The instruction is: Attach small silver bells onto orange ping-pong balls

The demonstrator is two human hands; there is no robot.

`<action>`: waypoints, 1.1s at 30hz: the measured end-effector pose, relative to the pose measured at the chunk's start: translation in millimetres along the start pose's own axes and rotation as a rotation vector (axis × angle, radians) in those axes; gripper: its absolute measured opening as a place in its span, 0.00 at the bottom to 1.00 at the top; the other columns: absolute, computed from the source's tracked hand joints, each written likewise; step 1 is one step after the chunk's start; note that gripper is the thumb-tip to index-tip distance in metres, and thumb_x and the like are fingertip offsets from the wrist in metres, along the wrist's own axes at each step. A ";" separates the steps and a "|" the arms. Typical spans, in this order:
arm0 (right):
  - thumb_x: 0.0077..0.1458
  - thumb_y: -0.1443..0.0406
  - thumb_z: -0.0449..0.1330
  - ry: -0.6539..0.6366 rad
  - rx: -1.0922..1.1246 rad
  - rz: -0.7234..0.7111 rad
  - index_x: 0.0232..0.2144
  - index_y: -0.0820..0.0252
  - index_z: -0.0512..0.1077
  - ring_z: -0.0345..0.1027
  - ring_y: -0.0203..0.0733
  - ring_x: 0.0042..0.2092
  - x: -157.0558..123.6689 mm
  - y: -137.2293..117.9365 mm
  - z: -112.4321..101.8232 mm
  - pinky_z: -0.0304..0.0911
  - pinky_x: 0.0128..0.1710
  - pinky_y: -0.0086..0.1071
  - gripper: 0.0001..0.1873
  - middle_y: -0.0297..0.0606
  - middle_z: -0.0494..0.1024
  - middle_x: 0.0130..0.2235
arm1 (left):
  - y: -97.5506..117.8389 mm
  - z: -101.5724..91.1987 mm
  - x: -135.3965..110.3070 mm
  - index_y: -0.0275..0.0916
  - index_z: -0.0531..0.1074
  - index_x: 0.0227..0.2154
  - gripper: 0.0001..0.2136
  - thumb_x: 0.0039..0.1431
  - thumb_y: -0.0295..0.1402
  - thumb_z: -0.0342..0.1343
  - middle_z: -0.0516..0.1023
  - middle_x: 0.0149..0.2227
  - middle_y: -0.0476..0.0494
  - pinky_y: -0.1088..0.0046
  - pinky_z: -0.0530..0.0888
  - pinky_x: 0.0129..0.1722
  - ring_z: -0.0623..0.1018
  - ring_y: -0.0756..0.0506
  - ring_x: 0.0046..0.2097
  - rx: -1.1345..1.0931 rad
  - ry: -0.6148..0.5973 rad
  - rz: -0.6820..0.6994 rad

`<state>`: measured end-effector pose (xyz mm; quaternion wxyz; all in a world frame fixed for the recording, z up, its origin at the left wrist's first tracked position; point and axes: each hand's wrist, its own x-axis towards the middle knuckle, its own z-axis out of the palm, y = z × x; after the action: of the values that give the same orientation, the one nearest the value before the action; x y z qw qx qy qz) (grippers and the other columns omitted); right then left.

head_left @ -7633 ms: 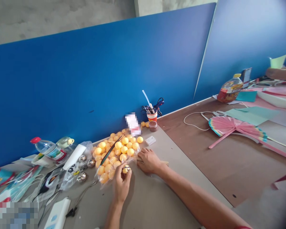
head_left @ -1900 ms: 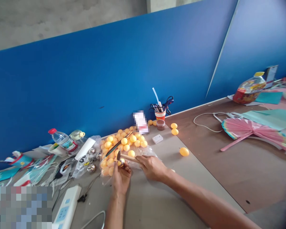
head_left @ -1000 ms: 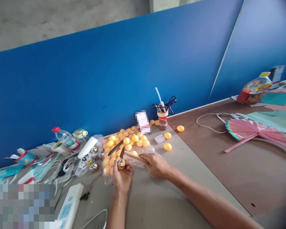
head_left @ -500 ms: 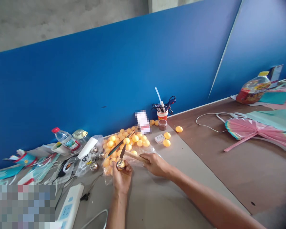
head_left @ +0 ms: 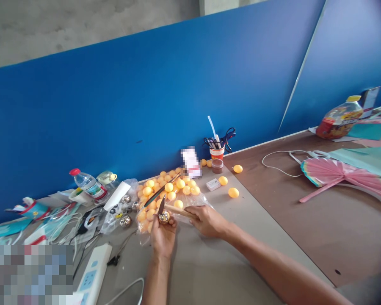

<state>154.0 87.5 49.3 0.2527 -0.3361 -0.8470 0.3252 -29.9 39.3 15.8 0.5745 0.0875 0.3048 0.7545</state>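
My left hand (head_left: 164, 238) is closed around a shiny, metallic-looking ball (head_left: 164, 217), held with the palm up just above the table. My right hand (head_left: 209, 221) grips the wooden handle of a hammer (head_left: 180, 211). Its dark, narrow head reaches down to the top of the ball; whether the two touch, I cannot tell. Behind both hands, many orange balls (head_left: 169, 187) lie on and in a clear plastic bag (head_left: 200, 201). Across these balls lies a long, dark, thin tool (head_left: 155, 196).
Loose orange balls (head_left: 233, 192) lie right of a small white box (head_left: 213, 184). A cup of pens (head_left: 216, 152) stands by the blue partition (head_left: 130, 106). Left are a bottle (head_left: 88, 185), shiny balls (head_left: 125, 221) and a power strip (head_left: 95, 269). A pink fan (head_left: 341, 173) lies right.
Two loose orange balls on the right have shifted: the near one rolled rightward, the far one slightly back. The hammer head sits slightly lower, and the metallic ball has moved a little right.
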 end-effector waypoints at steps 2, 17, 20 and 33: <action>0.49 0.71 0.54 -0.006 0.005 0.005 0.30 0.59 0.67 0.56 0.33 0.28 0.7 1.6 -0.2 0.49 0.28 0.26 0.04 0.32 0.69 0.28 | 0.0 -0.6 0.2 0.36 0.74 0.34 0.09 0.62 0.36 0.53 0.74 0.26 0.47 0.77 0.69 0.23 0.70 0.52 0.23 0.007 0.012 -0.008; 0.48 0.71 0.55 -0.024 0.087 -0.029 0.28 0.59 0.66 0.54 0.32 0.27 1.7 0.2 -4.3 0.47 0.27 0.26 0.04 0.29 0.64 0.25 | -0.1 -0.1 0.5 0.36 0.74 0.31 0.08 0.58 0.37 0.57 0.74 0.24 0.48 0.77 0.69 0.23 0.70 0.52 0.22 0.035 0.016 0.008; 0.48 0.71 0.54 -0.025 0.080 -0.020 0.28 0.59 0.67 0.54 0.33 0.27 1.1 -0.1 -5.1 0.48 0.27 0.26 0.04 0.29 0.65 0.25 | -1.0 1.8 0.0 0.37 0.74 0.31 0.08 0.58 0.37 0.57 0.74 0.23 0.48 0.77 0.70 0.23 0.71 0.52 0.22 0.051 0.035 0.015; 0.47 0.73 0.54 -0.016 0.064 -0.038 0.29 0.59 0.67 0.56 0.33 0.28 3.0 7.8 -0.5 0.49 0.28 0.26 0.07 0.30 0.67 0.27 | -3.7 6.3 0.9 0.37 0.72 0.29 0.05 0.57 0.29 0.52 0.75 0.23 0.50 0.77 0.70 0.23 0.75 0.51 0.23 0.070 0.236 0.043</action>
<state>155.5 94.2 44.7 0.2626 -0.3090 -0.8444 0.3501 -24.1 43.0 18.6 0.5150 0.0246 0.3947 0.7605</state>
